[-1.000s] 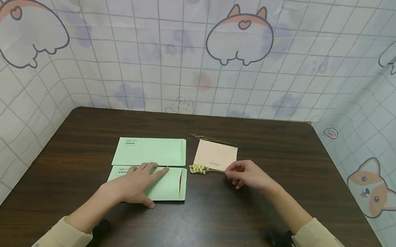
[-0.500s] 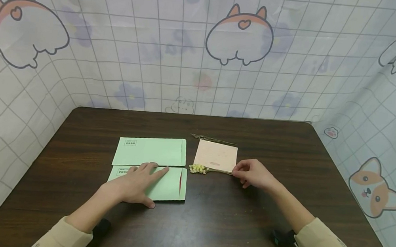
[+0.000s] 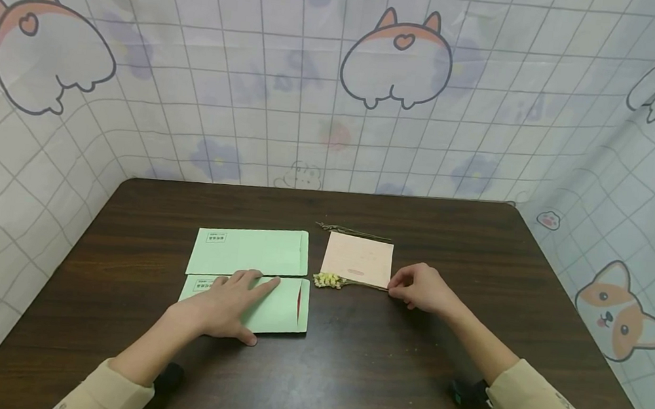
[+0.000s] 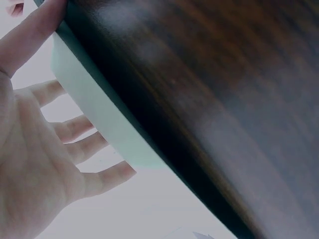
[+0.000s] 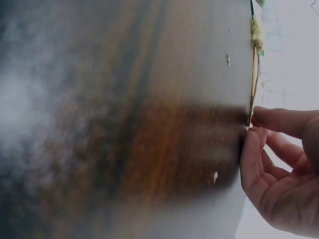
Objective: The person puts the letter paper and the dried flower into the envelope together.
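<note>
My left hand (image 3: 217, 309) rests with spread, fairly straight fingers on the nearer green envelope (image 3: 278, 308), its thumb over the front edge. In the left wrist view the fingers reach across the pale green envelope (image 4: 99, 107) just above the table. A yellow dried flower (image 3: 328, 280) lies along the front edge of a pale pink card (image 3: 358, 258), head to the left. My right hand (image 3: 424, 289) pinches the right end of its stem between thumb and index finger; the right wrist view shows those fingertips at the stem (image 5: 253, 89), low on the table.
A second green envelope (image 3: 252, 251) with a small printed box lies behind the first one. Behind the card is a thin dried sprig (image 3: 354, 231). The dark wooden table (image 3: 345, 390) is enclosed by patterned cloth walls (image 3: 289, 115). Tiny crumbs lie on the table near the right hand.
My right hand has slid to the right along the stem to its end, leaving more stem in sight. The left hand, envelopes and card have stayed put.
</note>
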The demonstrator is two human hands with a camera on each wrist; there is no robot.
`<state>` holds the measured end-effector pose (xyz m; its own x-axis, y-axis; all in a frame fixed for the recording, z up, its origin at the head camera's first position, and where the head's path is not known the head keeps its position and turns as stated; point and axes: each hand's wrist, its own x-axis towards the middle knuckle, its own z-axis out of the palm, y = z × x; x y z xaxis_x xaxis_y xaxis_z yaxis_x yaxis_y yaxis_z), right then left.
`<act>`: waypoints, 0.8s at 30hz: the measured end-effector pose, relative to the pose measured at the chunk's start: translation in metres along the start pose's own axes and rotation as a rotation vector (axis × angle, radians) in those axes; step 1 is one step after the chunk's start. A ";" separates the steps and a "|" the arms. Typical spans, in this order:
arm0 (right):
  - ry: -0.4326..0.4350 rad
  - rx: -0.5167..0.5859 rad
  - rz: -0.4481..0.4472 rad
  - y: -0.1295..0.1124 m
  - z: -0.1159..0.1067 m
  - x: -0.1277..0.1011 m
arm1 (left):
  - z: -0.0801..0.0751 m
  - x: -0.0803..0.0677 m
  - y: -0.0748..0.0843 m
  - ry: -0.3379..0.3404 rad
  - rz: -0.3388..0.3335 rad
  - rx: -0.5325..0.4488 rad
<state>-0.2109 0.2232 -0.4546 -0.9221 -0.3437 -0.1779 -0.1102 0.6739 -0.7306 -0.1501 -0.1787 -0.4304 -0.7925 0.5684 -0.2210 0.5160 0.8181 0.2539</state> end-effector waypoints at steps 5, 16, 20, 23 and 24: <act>0.009 -0.056 -0.028 0.000 0.001 0.002 | 0.000 0.000 0.000 -0.003 0.000 0.001; 0.006 -0.139 -0.074 -0.004 0.003 0.001 | 0.001 0.001 -0.001 0.001 0.003 0.012; -0.022 -0.160 -0.090 -0.005 0.002 0.001 | 0.000 0.000 0.000 0.005 0.001 0.015; -0.044 -0.162 -0.095 -0.007 0.001 0.000 | -0.001 -0.001 0.001 0.005 -0.001 0.013; -0.050 -0.161 -0.097 -0.008 0.000 0.000 | -0.001 -0.001 0.001 0.004 -0.002 0.010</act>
<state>-0.2098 0.2183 -0.4490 -0.8853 -0.4411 -0.1471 -0.2591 0.7308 -0.6315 -0.1487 -0.1787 -0.4288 -0.7950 0.5663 -0.2174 0.5176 0.8202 0.2438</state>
